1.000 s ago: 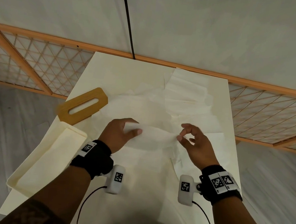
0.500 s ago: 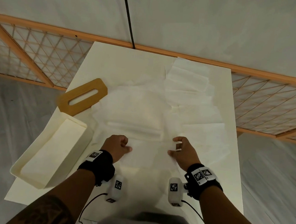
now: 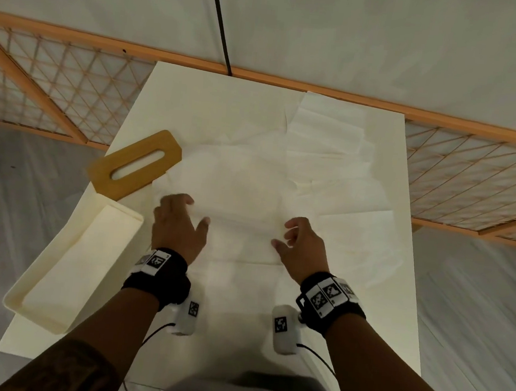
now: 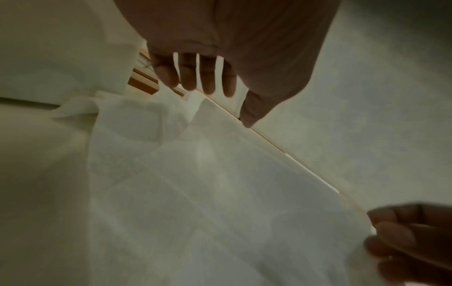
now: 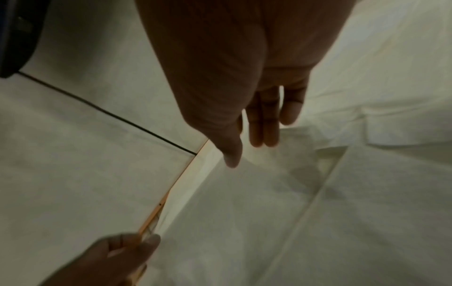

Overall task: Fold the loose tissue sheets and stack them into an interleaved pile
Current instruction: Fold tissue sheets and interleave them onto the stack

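Left hand [image 4: 220,48] fingers spread, wrist-view only

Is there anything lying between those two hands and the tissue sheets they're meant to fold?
Nothing visible does. The left hand and right hand hover with fingers spread right over the tissue sheets. The wooden lid and cream box sit off to the left, out of the way.

A pale cream worktop [image 3: 178,93] carries loose tissue sheets [image 3: 245,187] spread overlapping across its middle and right side. At its left edge lies a cream box [image 3: 35,306], open on top, with a slotted wooden lid [image 3: 133,164] flat just beyond it.
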The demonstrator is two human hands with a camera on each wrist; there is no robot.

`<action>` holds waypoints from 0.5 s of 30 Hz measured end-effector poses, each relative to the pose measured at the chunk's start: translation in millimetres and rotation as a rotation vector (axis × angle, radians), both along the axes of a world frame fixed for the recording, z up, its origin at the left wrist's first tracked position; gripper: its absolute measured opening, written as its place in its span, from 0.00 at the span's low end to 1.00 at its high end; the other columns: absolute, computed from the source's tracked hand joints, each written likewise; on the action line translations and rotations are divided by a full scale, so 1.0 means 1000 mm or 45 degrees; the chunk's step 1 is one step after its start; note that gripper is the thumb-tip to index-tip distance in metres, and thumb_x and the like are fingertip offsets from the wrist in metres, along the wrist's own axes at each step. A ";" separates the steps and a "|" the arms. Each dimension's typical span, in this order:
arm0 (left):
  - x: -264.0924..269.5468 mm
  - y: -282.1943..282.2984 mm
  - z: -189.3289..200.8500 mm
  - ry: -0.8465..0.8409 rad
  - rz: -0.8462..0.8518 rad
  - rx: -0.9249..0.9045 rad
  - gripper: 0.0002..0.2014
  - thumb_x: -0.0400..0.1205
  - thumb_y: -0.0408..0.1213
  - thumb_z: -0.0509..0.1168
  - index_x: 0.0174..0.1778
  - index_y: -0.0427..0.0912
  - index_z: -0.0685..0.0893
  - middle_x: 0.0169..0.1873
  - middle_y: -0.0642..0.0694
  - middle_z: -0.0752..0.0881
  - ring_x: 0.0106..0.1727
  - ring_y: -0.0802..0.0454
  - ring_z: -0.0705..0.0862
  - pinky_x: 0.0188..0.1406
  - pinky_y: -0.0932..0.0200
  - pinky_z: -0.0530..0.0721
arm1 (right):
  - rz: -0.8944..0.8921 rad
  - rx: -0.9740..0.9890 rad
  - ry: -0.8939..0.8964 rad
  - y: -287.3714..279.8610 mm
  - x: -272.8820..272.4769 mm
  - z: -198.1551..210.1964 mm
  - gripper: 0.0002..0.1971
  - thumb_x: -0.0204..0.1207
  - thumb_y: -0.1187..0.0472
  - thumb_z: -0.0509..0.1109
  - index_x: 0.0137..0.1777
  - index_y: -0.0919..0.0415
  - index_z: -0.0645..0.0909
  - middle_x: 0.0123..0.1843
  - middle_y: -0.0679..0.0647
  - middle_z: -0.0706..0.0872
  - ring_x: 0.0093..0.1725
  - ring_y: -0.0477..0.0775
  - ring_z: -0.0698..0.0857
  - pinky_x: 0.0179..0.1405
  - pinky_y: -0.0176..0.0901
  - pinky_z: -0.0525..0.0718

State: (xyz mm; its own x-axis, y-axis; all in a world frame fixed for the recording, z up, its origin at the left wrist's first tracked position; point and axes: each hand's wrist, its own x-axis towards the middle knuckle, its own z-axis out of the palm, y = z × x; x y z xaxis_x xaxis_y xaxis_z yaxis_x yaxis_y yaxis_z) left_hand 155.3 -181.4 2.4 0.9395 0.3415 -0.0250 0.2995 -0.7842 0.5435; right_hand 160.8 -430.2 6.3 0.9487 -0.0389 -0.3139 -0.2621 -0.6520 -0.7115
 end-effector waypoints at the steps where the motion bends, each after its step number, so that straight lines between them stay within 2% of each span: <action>1: 0.006 0.002 0.001 0.046 0.104 -0.015 0.26 0.77 0.46 0.75 0.67 0.43 0.73 0.67 0.39 0.73 0.65 0.35 0.73 0.60 0.40 0.76 | -0.016 0.044 0.109 0.005 0.007 0.001 0.20 0.74 0.50 0.81 0.60 0.53 0.76 0.48 0.46 0.84 0.46 0.46 0.83 0.41 0.35 0.76; 3: 0.018 0.008 -0.001 0.265 0.281 -0.127 0.33 0.77 0.50 0.75 0.73 0.42 0.68 0.71 0.37 0.73 0.70 0.32 0.73 0.68 0.39 0.73 | -0.005 0.072 0.273 0.012 0.019 0.000 0.21 0.72 0.45 0.81 0.56 0.54 0.77 0.46 0.44 0.82 0.46 0.46 0.81 0.45 0.36 0.75; 5: 0.026 0.013 -0.005 0.428 0.343 -0.331 0.34 0.78 0.51 0.75 0.74 0.41 0.67 0.70 0.37 0.78 0.70 0.33 0.77 0.71 0.43 0.74 | -0.001 0.098 0.335 0.017 0.027 -0.003 0.19 0.72 0.45 0.81 0.49 0.55 0.77 0.40 0.45 0.79 0.41 0.49 0.78 0.45 0.39 0.76; 7: 0.030 0.017 -0.006 0.407 0.318 -0.461 0.28 0.79 0.45 0.74 0.71 0.40 0.73 0.65 0.39 0.82 0.66 0.37 0.81 0.66 0.49 0.77 | -0.041 0.165 0.352 0.019 0.032 -0.005 0.18 0.74 0.47 0.80 0.38 0.55 0.75 0.35 0.49 0.78 0.34 0.50 0.75 0.39 0.41 0.76; 9: 0.031 0.019 -0.003 0.302 0.251 -0.447 0.20 0.79 0.41 0.74 0.65 0.41 0.80 0.56 0.43 0.84 0.60 0.42 0.83 0.60 0.54 0.78 | -0.071 0.232 0.321 0.017 0.033 -0.002 0.22 0.75 0.50 0.80 0.31 0.55 0.70 0.29 0.49 0.73 0.28 0.49 0.69 0.32 0.41 0.71; 10: 0.031 0.019 -0.001 0.229 0.219 -0.451 0.16 0.79 0.39 0.74 0.62 0.43 0.83 0.51 0.45 0.84 0.57 0.44 0.83 0.57 0.56 0.78 | -0.094 0.274 0.300 0.015 0.033 0.000 0.22 0.75 0.51 0.80 0.30 0.56 0.70 0.27 0.48 0.71 0.28 0.49 0.68 0.31 0.40 0.70; 12: 0.032 0.020 0.006 0.079 0.171 -0.527 0.11 0.80 0.38 0.74 0.58 0.45 0.85 0.42 0.49 0.82 0.48 0.48 0.82 0.51 0.58 0.78 | -0.137 0.390 0.267 0.007 0.034 0.005 0.16 0.74 0.54 0.81 0.35 0.62 0.79 0.29 0.49 0.77 0.30 0.49 0.74 0.35 0.40 0.73; 13: 0.033 0.020 0.011 0.011 0.152 -0.593 0.10 0.80 0.37 0.74 0.56 0.45 0.86 0.39 0.49 0.81 0.44 0.50 0.80 0.49 0.59 0.77 | -0.151 0.450 0.252 0.003 0.034 0.009 0.13 0.74 0.56 0.80 0.40 0.65 0.84 0.32 0.49 0.80 0.33 0.49 0.77 0.38 0.41 0.76; 15: 0.036 0.018 0.021 -0.084 0.109 -0.751 0.10 0.80 0.36 0.74 0.56 0.46 0.87 0.37 0.49 0.80 0.39 0.53 0.78 0.46 0.60 0.76 | -0.178 0.559 0.237 -0.006 0.034 0.015 0.08 0.75 0.59 0.79 0.46 0.65 0.87 0.33 0.49 0.84 0.36 0.49 0.81 0.44 0.42 0.80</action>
State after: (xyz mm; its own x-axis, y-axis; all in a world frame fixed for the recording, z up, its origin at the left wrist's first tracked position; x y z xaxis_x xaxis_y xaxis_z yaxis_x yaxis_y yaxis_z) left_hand 190.9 -163.0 23.3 0.9152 0.3626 -0.1757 0.2990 -0.3190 0.8993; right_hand 195.0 -436.2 20.9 0.8701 0.0121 -0.4928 -0.4743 -0.2511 -0.8438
